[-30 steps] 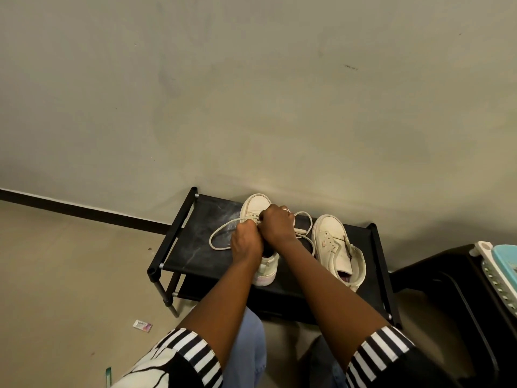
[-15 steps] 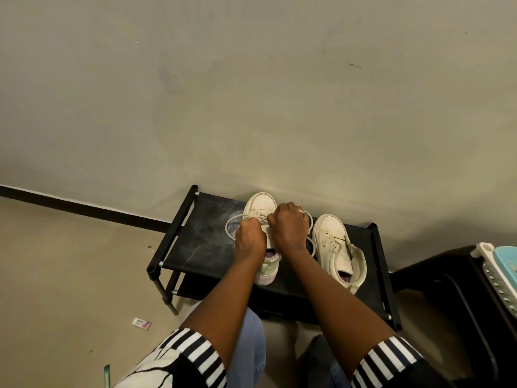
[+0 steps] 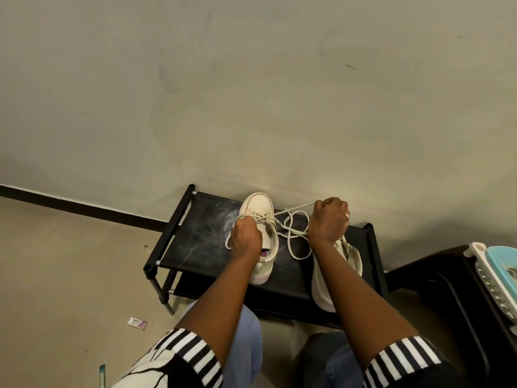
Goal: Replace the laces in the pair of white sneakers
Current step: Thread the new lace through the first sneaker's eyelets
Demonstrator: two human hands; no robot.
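1. Two white sneakers sit on a black shoe rack (image 3: pixel 201 233) against the wall (image 3: pixel 251 107). The left sneaker (image 3: pixel 258 204), toe toward the wall, is the one being worked on. The right sneaker (image 3: pixel 320 289) lies just beside it, partly under the forearm.
2. On the left hand (image 3: pixel 246 238) the fingers (image 3: pixel 242 219) are curled, pinching the lace (image 3: pixel 293 208) close to the eyelets. The right hand (image 3: pixel 327 219) is a closed fist around the other strand, which runs taut from the eyelets off to the right.
3. The step looks like drawing a fresh crossing snug. This shoe seems only partly laced, and I cannot tell how the other one stands.
4. To do it well, the left hand should pin the shoe down so the pull does not drag it across the rack. The pull should be steady and in line with the eyelet, not upward.
5. Loose loops (image 3: pixel 298 247) of lace lie on the rack between the shoes. They could knot or snag, so they are best run out straight before the next eyelet.
6. Matching the two ends for length now would save redoing the crossings.
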